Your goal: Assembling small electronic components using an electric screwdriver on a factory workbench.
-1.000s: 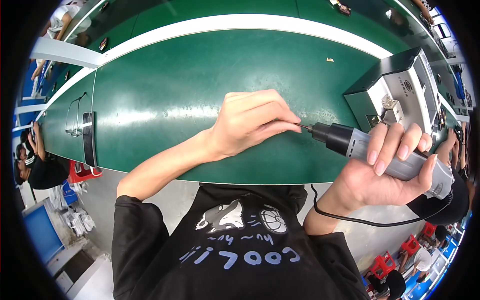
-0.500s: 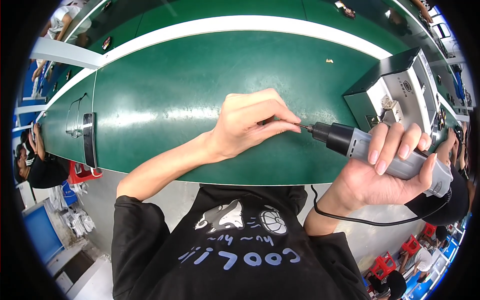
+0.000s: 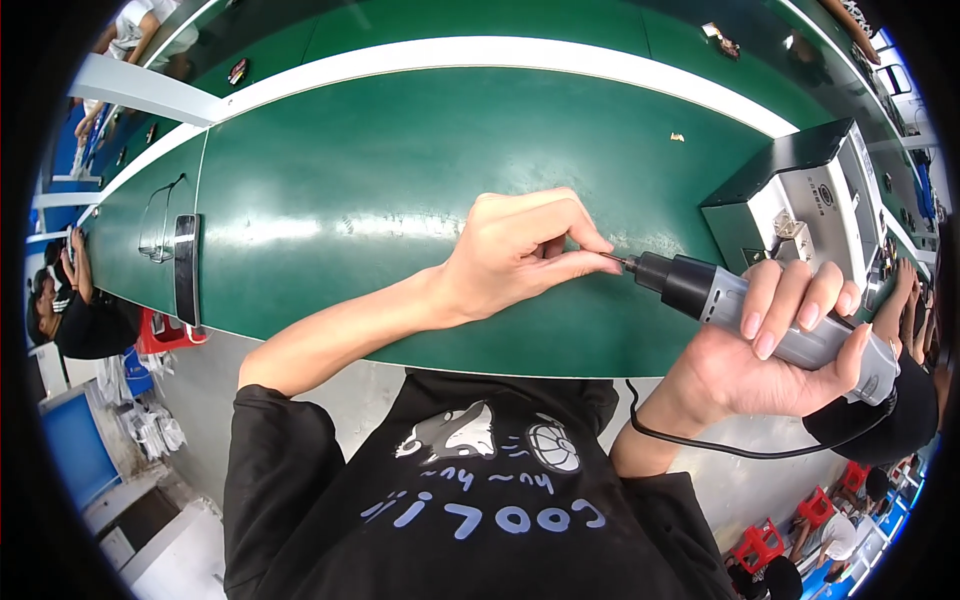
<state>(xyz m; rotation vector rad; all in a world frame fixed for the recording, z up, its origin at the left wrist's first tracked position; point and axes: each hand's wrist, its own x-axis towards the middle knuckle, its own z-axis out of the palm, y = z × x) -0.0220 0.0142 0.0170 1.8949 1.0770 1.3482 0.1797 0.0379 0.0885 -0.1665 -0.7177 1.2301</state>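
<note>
My right hand (image 3: 775, 340) is wrapped round the grey body of an electric screwdriver (image 3: 725, 300), its black nose pointing left. Thumb and index finger of my left hand (image 3: 530, 250) are pinched together just in front of that nose. Between these fingertips and the nose runs a thin screwdriver bit (image 3: 619, 259), its far end hidden by the fingers. A black cord (image 3: 740, 450) hangs in a loop from the screwdriver's rear end, below my right wrist. Both hands are above the green tabletop (image 3: 330, 170).
Right of the screwdriver stands a metal box-shaped machine (image 3: 800, 200) with a black top. A dark flat phone-like object (image 3: 187, 270) and a thin wire frame (image 3: 160, 220) lie at the left. A small yellowish scrap (image 3: 677, 137) lies near the white rail (image 3: 480, 52). People work at both sides.
The whole view has shifted slightly, so the table and hands appear a little lower and to the right. Both hands keep nearly the same grip and position relative to each other.
</note>
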